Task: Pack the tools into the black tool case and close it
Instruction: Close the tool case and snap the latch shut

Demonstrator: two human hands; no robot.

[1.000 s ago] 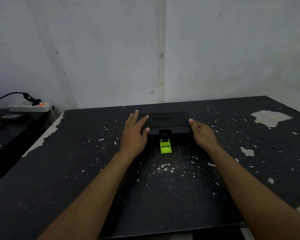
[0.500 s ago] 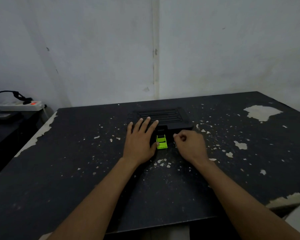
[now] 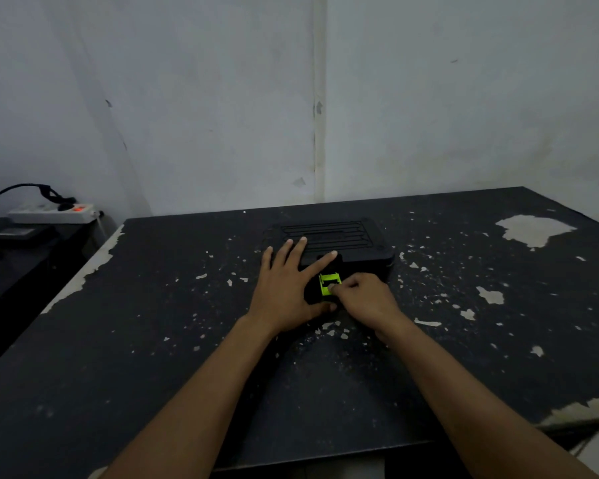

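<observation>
The black tool case point(image 3: 346, 240) lies with its ribbed lid down in the middle of the dark table point(image 3: 153, 340). A bright green latch point(image 3: 328, 282) sticks out from its near edge. My left hand point(image 3: 287, 288) lies flat with spread fingers on the case's near left part, holding nothing. My right hand point(image 3: 363, 299) is curled, with its thumb and fingertips pinching the green latch. No loose tools are visible.
The table's dark coating is chipped in many pale patches, the largest at the far right point(image 3: 533, 229). A white power strip point(image 3: 52, 213) with a red light and a black cable sits on a lower dark surface at the left. A pale wall stands behind.
My left hand slid from the case's left side onto its front part. My right hand left the case's right side, curled and came onto the green latch.
</observation>
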